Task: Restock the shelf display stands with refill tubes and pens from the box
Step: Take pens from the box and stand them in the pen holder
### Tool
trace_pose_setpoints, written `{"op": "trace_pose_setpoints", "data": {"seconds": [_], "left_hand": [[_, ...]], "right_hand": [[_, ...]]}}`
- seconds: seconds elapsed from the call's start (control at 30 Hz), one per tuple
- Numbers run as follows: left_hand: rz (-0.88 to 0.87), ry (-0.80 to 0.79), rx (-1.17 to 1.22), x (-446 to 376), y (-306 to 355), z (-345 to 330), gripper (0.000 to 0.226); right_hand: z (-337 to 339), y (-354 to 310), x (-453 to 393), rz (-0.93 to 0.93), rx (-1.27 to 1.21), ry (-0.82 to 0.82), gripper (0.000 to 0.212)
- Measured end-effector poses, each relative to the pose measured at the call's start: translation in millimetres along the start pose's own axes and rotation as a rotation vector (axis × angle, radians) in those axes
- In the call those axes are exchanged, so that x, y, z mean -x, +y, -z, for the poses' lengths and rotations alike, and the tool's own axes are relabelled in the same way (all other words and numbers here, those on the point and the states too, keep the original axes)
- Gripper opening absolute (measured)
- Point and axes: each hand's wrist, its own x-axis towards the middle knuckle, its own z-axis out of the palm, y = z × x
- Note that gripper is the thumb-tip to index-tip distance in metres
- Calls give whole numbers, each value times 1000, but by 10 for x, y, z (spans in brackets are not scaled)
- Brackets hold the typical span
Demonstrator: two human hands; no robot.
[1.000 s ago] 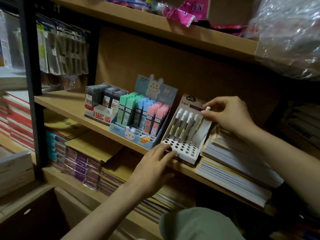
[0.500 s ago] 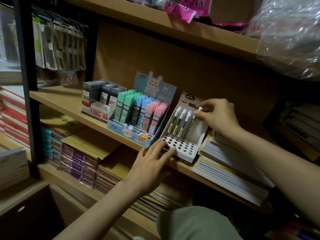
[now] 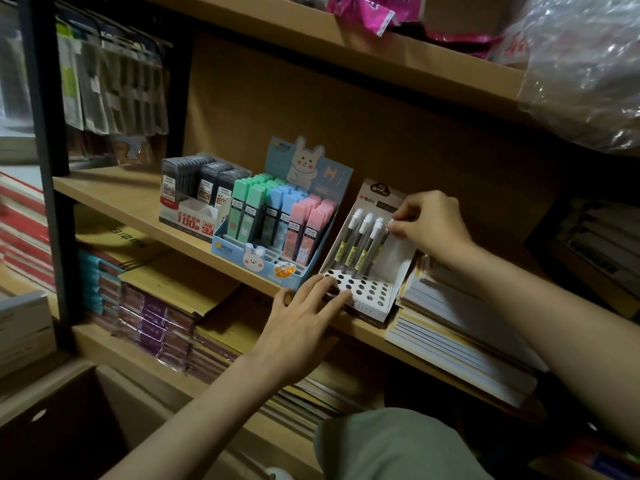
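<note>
Your right hand [image 3: 427,225] pinches a pen [image 3: 383,239], seating it in the stand [image 3: 372,294]; your flat, released left hand [image 3: 304,315] steadies its near edge. Next, press straight down.

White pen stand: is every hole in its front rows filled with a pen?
No. The white pen stand holds pens only along its back row; the dark holes in front are empty.
</note>
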Motion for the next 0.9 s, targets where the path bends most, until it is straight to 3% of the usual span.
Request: {"op": "trace_pose_setpoints", "data": {"seconds": [0.13,0.2,0.33,0.4,0.53,0.67,0.77,0.9], "left_hand": [[2,-52,-10,-3,15,37,83],[4,-90,19,35,24,76,84],[-49,-6,96,308,-15,231,74],[0,26,265,510,-100,345,57],[400,-210,485,1051,-429,522,19],[871,-377,552,1894,-780,404,15],[1196,-368,616,2578,-856,178,14],[1605,-197,767,3205,-746,-327,9]], "right_hand": [[9,-18,12,-17,102,-74,8],[19,-45,90,7,133,-50,17],[-20,-233,476,245,34,132,16],[-182,-415,774,348,-100,70,10],[-800,-816,1246,432,-227,-290,8],[-1693,-1066,1629,416,-137,-809,15],[-2424,-1104,1992,347,-76,-1039,31],[-3219,-1027,2476,146,-36,-1243,42]]}}
